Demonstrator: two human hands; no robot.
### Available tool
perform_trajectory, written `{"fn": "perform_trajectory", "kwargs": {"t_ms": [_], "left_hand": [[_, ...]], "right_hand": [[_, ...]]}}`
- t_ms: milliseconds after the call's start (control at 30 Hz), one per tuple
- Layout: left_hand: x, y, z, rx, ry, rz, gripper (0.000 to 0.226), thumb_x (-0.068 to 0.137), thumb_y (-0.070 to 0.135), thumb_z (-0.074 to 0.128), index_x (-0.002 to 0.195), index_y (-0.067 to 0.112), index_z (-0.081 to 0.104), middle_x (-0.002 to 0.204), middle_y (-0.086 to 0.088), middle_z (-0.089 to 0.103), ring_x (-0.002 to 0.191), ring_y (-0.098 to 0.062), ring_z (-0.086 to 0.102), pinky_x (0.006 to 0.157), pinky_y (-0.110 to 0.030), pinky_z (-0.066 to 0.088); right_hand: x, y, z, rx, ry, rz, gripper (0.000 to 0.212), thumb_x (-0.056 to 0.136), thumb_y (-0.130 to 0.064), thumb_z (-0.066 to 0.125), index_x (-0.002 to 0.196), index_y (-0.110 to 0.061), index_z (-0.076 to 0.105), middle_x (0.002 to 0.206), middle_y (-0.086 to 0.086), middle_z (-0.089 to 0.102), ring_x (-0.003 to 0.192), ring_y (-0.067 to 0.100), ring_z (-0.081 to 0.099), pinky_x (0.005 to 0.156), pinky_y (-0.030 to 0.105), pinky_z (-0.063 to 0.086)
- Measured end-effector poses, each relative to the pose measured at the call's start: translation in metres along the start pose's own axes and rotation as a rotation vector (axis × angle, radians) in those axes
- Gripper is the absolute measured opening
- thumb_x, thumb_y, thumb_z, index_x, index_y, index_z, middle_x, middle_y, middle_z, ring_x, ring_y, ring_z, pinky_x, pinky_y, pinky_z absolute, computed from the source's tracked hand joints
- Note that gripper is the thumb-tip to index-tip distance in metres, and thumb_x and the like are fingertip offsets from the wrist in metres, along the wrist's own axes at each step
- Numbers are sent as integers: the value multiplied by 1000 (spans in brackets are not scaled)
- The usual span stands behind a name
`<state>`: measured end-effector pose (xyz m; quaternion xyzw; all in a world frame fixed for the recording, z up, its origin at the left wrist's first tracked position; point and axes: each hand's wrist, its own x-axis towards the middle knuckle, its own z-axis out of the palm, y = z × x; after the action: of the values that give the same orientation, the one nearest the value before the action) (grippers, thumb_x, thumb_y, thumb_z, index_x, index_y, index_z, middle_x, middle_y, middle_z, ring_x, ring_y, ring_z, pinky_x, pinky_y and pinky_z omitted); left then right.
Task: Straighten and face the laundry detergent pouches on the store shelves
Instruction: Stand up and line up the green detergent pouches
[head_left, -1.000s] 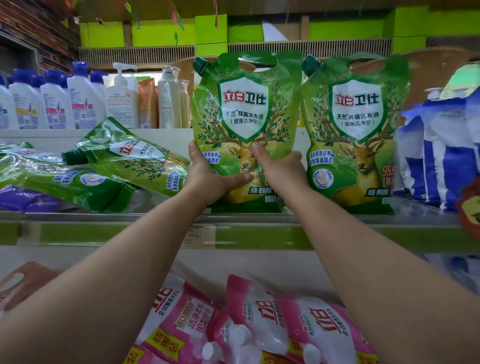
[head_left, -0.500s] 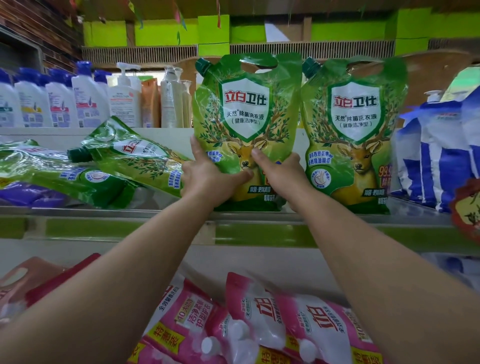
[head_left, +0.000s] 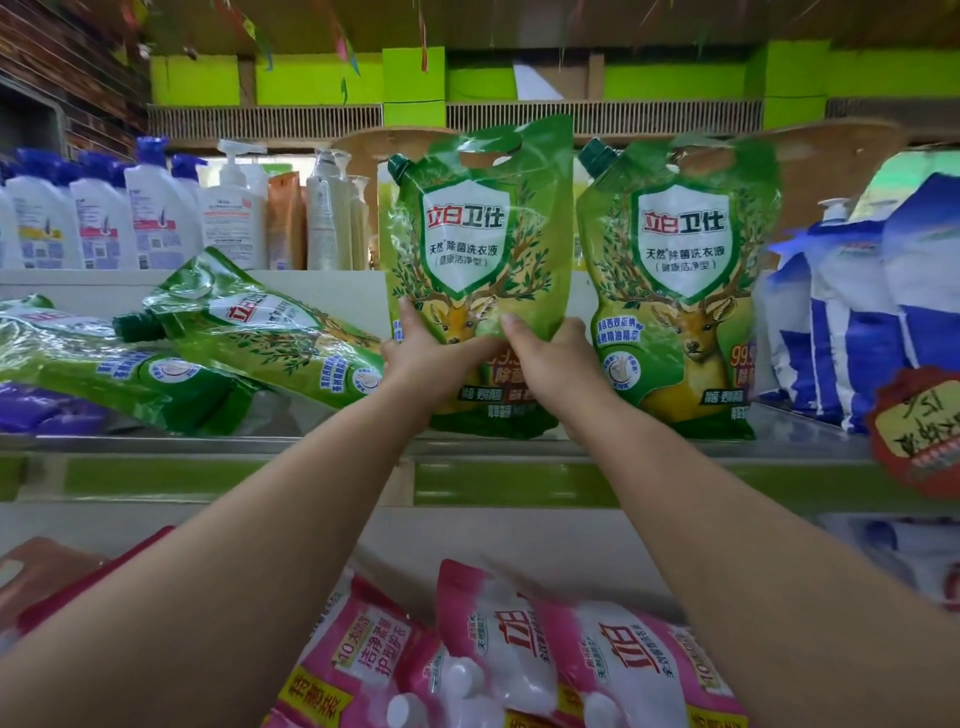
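Standing upright at frame centre, the green pouch (head_left: 480, 260) faces front, long axis vertical, spout upper left. Left hand (head_left: 423, 358) and right hand (head_left: 550, 358) grasp its lower sides, thumbs on the front. Second upright pouch (head_left: 680, 280) just beside, right; fallen pouches (head_left: 249, 332) lie left on the shelf (head_left: 234, 444).

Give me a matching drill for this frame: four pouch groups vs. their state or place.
Things:
1. held green pouch
2. green pouch to its right
3. green pouches at left
4. pink pouches

States:
A. lying flat on the shelf
B. on the lower shelf
C. standing upright, untouched
D. gripped by left hand and right hand

Pairs: 1-D, 2-C, 3-A, 4-B
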<state>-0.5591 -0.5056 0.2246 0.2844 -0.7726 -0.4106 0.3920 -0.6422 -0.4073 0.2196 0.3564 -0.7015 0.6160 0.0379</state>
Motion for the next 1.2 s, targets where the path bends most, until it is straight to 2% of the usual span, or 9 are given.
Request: {"fn": "perform_trajectory", "kwargs": {"t_ms": [67, 267, 433, 567, 700, 867, 1000, 1100, 1200], "left_hand": [[4, -2, 3, -21, -15, 0, 115, 73, 59, 71, 151, 35, -11, 159, -16, 9, 135, -45, 32, 99, -56, 46], [11, -6, 10, -90, -39, 25, 116, 72, 53, 73, 151, 35, -9, 158, -16, 11, 136, -44, 29, 102, -58, 41], [15, -6, 12, -98, -70, 32, 115, 73, 53, 71, 151, 36, -12, 154, -17, 18, 132, -44, 35, 100, -56, 44], [14, -7, 14, -76, -49, 47, 110, 77, 52, 68, 151, 36, -11, 154, -16, 16, 135, -42, 29, 99, -49, 45], [13, -7, 15, -30, -47, 38, 110, 78, 55, 66, 151, 36, -14, 155, -16, 13, 138, -44, 24, 107, -57, 35], [13, -7, 14, 2, -51, 39, 110, 78, 57, 65, 150, 35, -15, 156, -17, 12, 139, -44, 23, 109, -58, 32], [13, -8, 12, -3, -50, 39, 111, 78, 57, 66, 150, 35, -15, 156, -18, 14, 138, -44, 24, 109, -57, 33], [13, -9, 11, -22, -69, 45, 117, 75, 56, 70, 150, 34, -17, 157, -18, 12, 140, -43, 24, 109, -57, 33], [10, -10, 10, 2, -88, 50, 132, 65, 56, 79, 149, 32, -20, 159, -16, 7, 143, -41, 18, 112, -58, 28]], "right_hand": [[0, 3, -1, -8, 8, -10, 55, 91, -50, 51, 128, -13, 35, 92, -5, 48, 71, 5, 46, 51, 21, 36], [0, 7, -4, -139, 100, -15, 42, 92, -48, 50, 119, -16, 41, 80, -9, 44, 65, 4, 44, 47, 22, 33], [-1, 7, -4, -190, 152, -15, 38, 92, -47, 51, 114, -17, 42, 77, -10, 42, 62, 5, 42, 46, 23, 32], [-3, 7, -2, -223, 162, -35, 37, 94, -43, 50, 116, -15, 39, 74, -10, 39, 59, 4, 38, 45, 22, 29], [-4, 8, -2, -226, 161, -66, 37, 95, -41, 50, 117, -14, 38, 73, -11, 37, 59, 3, 37, 47, 23, 31], [-4, 6, -3, -225, 139, -51, 37, 95, -40, 50, 117, -15, 37, 74, -11, 37, 59, 4, 38, 47, 24, 32], [-3, 1, -6, -229, 112, -14, 36, 93, -45, 51, 111, -17, 36, 76, -10, 39, 60, 4, 39, 44, 22, 29], [0, -9, -10, -198, 166, -92, 45, 92, -51, 49, 115, -14, 42, 81, -8, 45, 65, 5, 44, 48, 21, 32], [6, -28, -13, -145, 215, -174, 61, 91, -57, 46, 133, -12, 40, 115, 1, 55, 93, 17, 55, 73, 22, 36]]}}
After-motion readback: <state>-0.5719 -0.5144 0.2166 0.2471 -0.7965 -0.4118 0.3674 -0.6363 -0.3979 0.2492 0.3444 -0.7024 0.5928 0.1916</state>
